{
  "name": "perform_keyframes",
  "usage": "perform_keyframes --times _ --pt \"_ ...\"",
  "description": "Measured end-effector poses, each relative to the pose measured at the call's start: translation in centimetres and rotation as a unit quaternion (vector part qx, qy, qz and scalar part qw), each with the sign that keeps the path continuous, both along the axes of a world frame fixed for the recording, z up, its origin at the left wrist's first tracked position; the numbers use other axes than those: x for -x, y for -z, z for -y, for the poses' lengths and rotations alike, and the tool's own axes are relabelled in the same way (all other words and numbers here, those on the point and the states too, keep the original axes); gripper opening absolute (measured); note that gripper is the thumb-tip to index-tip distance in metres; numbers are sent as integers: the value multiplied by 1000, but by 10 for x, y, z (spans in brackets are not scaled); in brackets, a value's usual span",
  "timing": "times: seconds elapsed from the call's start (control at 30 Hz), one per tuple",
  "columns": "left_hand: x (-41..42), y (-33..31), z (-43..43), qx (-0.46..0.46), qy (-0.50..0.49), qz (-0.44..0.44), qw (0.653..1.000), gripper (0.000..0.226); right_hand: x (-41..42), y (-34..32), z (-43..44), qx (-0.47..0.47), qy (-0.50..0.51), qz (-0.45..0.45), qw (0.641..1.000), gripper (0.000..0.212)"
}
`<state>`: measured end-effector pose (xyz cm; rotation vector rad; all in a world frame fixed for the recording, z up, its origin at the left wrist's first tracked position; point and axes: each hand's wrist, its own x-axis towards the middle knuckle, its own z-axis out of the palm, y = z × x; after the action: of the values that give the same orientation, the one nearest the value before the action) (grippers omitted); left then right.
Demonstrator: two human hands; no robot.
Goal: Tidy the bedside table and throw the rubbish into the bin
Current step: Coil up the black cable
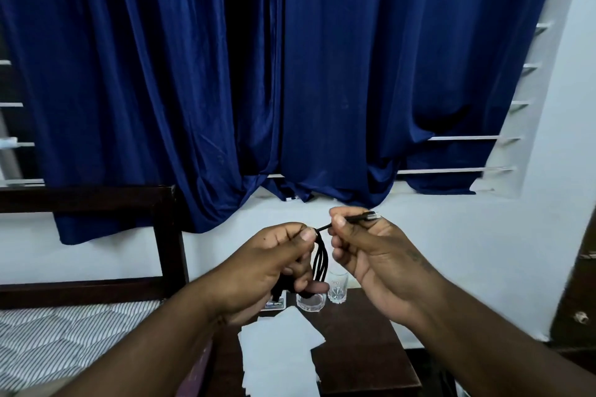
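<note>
Forearms fill the bottom of the view, both mine, raised over the bedside table (pixel 361 348). My left hand (pixel 267 271) is closed around a bundle of black cable (pixel 319 259), loops hanging down between fingers and palm, thumb pinching the top of the coil. My right hand (pixel 364 255) pinches the free end between thumb and forefinger, other fingers curled loosely; the plug end (pixel 371 216) pokes out past my knuckles toward the right. Short taut run of cable between the two hands, so I judge I'm mid-wrap, tying off the coil.

Below the hands, on the dark table: white papers (pixel 280 351) spread loose near the front edge, partly overhanging at the bottom. Behind them a clear glass dish (pixel 309 303), looks like an ashtray, and a small tumbler (pixel 338 287) just beside it. A small printed card or packet (pixel 272 304) sits left of the dish, mostly hidden by my left hand. No bin in view.

Further left, striped mattress (pixel 64 332) and dark bed frame (pixel 167 235). Far back, blue curtain (pixel 290 74) over a barred window, white wall.

Risks: if my thumb lets go, the coil springs open and the loops drop onto the glassware. Hanging loops are close over the tumbler; lowering carelessly could tip it. Papers could slide off the edge if brushed.
</note>
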<state>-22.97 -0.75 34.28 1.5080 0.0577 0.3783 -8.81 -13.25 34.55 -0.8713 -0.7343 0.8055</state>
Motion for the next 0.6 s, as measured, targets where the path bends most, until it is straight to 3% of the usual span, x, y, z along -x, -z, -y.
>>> perform_keyframes --times 0.07,0.13,0.27,0.4,0.47,0.6 --pt "0 0 0 14 8 -2 1000 36 1 0 -2 -8 40 -38 998 49" --pt "2 -1 0 27 16 -1 1000 38 2 2 -5 4 94 -6 996 57" --pt "3 -3 2 49 25 -2 999 37 3 7 -6 75 234 232 941 21" --pt "2 -3 2 81 23 0 996 38 0 12 -7 61 256 374 889 3" --pt "0 -1 1 75 17 -6 997 38 0 14 -7 70 264 390 879 4" --pt "-4 2 -1 65 -7 -4 998 38 4 18 -7 73 204 322 922 10"
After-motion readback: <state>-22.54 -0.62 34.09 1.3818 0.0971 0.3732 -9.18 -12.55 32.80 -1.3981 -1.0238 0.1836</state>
